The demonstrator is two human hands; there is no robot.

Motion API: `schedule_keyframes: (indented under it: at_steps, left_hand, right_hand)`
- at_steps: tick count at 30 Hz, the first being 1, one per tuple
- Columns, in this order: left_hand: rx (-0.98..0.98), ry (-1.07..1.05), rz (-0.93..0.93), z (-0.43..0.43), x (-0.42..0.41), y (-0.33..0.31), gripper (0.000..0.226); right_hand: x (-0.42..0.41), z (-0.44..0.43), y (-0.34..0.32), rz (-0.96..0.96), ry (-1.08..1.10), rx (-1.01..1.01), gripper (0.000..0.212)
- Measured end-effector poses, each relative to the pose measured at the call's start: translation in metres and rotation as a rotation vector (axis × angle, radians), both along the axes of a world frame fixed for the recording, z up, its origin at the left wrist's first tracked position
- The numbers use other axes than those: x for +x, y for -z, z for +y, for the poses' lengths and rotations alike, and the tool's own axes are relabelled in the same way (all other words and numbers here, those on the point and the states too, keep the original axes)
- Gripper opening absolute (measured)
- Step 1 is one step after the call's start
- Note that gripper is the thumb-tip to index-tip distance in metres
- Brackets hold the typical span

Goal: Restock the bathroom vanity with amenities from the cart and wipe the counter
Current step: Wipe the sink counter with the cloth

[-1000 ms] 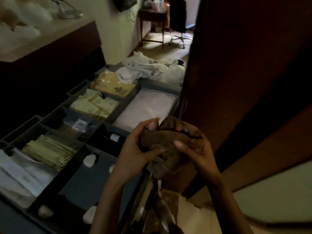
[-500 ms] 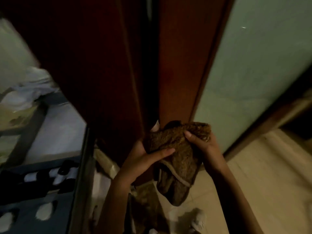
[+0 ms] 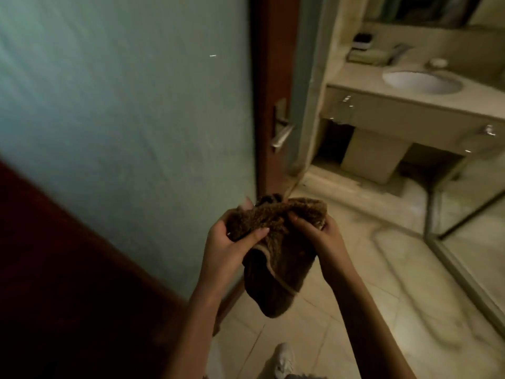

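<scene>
A brown fluffy cloth hangs bunched in front of me at chest height. My left hand grips its left side with the thumb laid across the front. My right hand pinches its upper right part. The loose lower end of the cloth dangles below both hands. The beige vanity counter with a white oval sink stands at the upper right, well beyond the hands. A few small amenities sit at the counter's back left corner. The cart is out of view.
A frosted glass door with a dark wood frame and a metal handle stands open on the left. Marble floor stretches ahead. A glass shower partition runs along the right. My white shoe shows at the bottom.
The view has swung right from the amenity cart past the wooden door to the bathroom. Both hands keep hold of the brown cloth throughout.
</scene>
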State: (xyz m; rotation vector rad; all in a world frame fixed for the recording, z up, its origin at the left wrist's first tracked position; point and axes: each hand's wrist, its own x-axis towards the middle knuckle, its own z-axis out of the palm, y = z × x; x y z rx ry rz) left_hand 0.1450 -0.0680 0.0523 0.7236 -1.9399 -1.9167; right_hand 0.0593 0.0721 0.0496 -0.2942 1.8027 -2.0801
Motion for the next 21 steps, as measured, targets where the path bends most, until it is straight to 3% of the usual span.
schedule_keyframes:
  at_steps: [4, 11, 17, 21]
  left_hand:
    - [-0.004, 0.130, 0.002, 0.025, -0.058, 0.002, 0.030]
    - [0.072, 0.213, -0.029, 0.055, -0.126, 0.014, 0.055]
    - [0.105, 0.325, -0.108, 0.059, -0.181, 0.033, 0.063]
    - [0.099, 0.491, -0.130, 0.064, -0.231, 0.040, 0.031]
  right_hand:
    - [-0.036, 0.039, 0.007, -0.011, 0.097, -0.017, 0.028]
    - [-0.075, 0.077, 0.029, -0.049, 0.176, 0.051, 0.062]
    - [-0.110, 0.086, 0.045, -0.097, 0.315, 0.087, 0.046]
    - [-0.155, 0.092, 0.053, -0.151, 0.399, 0.094, 0.029]
